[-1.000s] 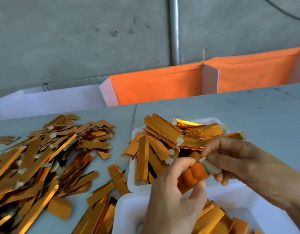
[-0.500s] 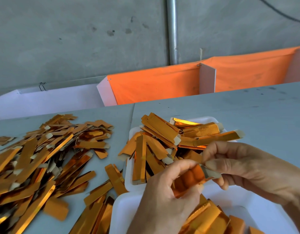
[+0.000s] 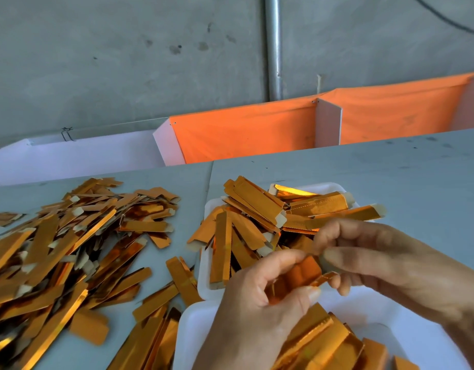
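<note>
A small orange foil strip (image 3: 301,276) is held between both hands above the white trays. My left hand (image 3: 257,316) curls its fingers and thumb round the strip's lower left end. My right hand (image 3: 377,265) pinches the strip's pale right end between thumb and fingers. The far white tray (image 3: 204,279) holds several folded orange foil strips (image 3: 254,206). The near white tray (image 3: 414,340) holds more folded strips (image 3: 324,345) at the bottom.
A large loose pile of flat orange strips (image 3: 57,255) covers the grey table (image 3: 390,172) on the left. Behind the table stand an orange cloth bin (image 3: 244,134) and a white bin (image 3: 78,156), then a concrete wall with a metal pipe (image 3: 273,46).
Both hands have shifted slightly lower and closer together on the strip, which now looks more folded between them. The piles and trays lie as before.
</note>
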Demonstrator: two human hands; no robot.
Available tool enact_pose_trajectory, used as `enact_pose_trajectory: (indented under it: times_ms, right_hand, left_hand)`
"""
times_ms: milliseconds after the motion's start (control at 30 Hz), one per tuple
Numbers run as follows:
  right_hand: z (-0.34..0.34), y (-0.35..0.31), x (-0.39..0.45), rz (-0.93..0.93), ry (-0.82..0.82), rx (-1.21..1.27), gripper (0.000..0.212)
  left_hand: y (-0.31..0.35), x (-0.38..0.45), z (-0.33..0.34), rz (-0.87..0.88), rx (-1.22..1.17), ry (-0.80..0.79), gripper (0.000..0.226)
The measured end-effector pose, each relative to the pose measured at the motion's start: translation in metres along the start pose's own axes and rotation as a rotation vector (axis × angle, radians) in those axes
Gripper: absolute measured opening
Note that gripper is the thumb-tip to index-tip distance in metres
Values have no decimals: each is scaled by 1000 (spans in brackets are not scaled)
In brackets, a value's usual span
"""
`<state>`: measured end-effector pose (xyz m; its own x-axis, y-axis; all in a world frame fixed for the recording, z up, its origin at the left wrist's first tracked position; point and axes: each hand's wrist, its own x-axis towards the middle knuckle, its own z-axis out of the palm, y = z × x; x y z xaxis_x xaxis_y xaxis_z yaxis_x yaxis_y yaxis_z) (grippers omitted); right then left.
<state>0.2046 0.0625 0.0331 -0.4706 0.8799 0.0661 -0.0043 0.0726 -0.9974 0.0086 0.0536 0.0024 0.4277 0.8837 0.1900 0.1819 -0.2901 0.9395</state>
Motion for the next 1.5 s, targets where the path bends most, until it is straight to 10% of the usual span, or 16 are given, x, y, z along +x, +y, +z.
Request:
enact_pose_trajectory:
  times_ms: [333, 933, 1500]
  right_hand:
    - [6, 0, 3, -5, 95, -101, 6]
    - [5, 6, 5, 138, 16, 413, 50]
    - [18, -7, 5, 172, 170, 198, 17]
  left_hand:
    - [0, -1, 0, 15, 57, 25, 39]
    - [6, -2, 0, 19, 189, 135, 43]
    - [2, -4, -2, 18, 307, 160, 42]
